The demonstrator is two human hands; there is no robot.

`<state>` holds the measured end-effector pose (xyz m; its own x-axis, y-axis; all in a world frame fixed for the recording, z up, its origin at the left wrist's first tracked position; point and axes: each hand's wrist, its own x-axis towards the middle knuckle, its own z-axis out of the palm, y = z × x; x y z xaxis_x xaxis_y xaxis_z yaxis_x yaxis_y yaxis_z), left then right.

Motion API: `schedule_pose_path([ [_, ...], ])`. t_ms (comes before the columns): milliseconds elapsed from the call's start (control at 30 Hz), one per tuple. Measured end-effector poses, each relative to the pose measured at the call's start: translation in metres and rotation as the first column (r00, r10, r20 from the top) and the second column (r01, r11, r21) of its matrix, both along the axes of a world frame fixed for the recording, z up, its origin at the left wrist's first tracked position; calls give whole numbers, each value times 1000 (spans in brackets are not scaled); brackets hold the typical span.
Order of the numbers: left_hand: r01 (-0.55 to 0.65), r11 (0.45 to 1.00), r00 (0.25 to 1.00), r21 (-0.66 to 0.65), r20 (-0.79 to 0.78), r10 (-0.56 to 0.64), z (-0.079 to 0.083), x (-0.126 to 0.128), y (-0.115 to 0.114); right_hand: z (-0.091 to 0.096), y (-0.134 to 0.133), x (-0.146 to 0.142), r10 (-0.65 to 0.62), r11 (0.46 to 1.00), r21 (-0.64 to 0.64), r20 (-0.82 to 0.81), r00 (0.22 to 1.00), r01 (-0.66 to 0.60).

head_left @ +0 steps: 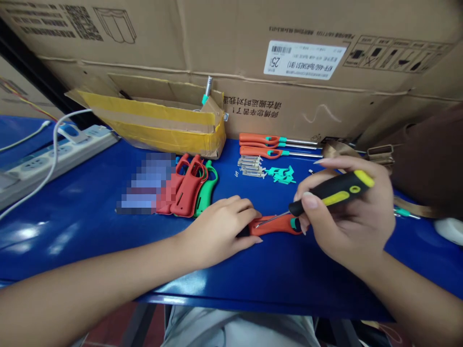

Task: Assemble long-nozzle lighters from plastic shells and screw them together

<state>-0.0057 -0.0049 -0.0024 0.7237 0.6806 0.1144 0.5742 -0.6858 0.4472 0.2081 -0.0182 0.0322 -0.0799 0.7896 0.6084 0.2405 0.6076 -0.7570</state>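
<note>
My left hand (pixel 220 226) presses down on the handle end of an orange lighter body (pixel 277 225) lying flat on the blue table (pixel 90 217), fingers curled over it. My right hand (pixel 350 217) grips a black and yellow screwdriver (pixel 331 193); its thin metal shaft slants down left, with the tip on the orange body near my left fingertips. Behind them lie small green plastic triggers (pixel 282 174) and a cluster of small metal parts (pixel 249 167).
Red and green handle shells (pixel 191 188) lie left of centre. Three finished orange lighters (pixel 271 144) rest by the large cardboard box (pixel 289 72). An open yellow-taped carton (pixel 159 120) stands behind. A white power strip (pixel 61 149) sits far left.
</note>
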Motion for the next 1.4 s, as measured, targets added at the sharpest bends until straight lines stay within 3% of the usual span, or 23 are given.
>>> schedule_pose_path([
  [667,5,1000,999,-22,41,-4,-4,-1,2,-2,-1,2,-9,1000,17,60,998,8],
  [900,12,1000,999,-16,41,-12,-2,0,2,-2,0,3,4,996,90,161,987,-18],
  [1100,15,1000,998,-14,55,-15,-4,0,1,-5,10,6,17,950,296,275,961,-101],
  [1400,13,1000,997,-24,75,-11,-7,1,0,-1,11,5,11,927,358,271,963,-111],
])
